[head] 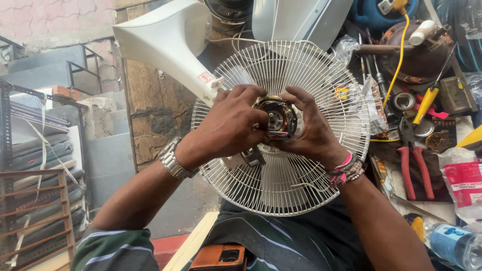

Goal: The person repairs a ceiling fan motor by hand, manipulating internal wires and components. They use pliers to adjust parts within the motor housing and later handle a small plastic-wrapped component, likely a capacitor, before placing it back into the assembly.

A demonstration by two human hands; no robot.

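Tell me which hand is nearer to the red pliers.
Right. The right hand grips the fan motor at the grille's centre, on the side of the red pliers; the left hand holds the motor's far side.

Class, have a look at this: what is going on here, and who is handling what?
A person holds a small fan motor with both bare hands, at the centre of a white wire fan guard. The left hand wraps it from one side, the right hand from the other, fingers on its rim. Red-handled pliers and other tools lie on the cluttered bench to the right.
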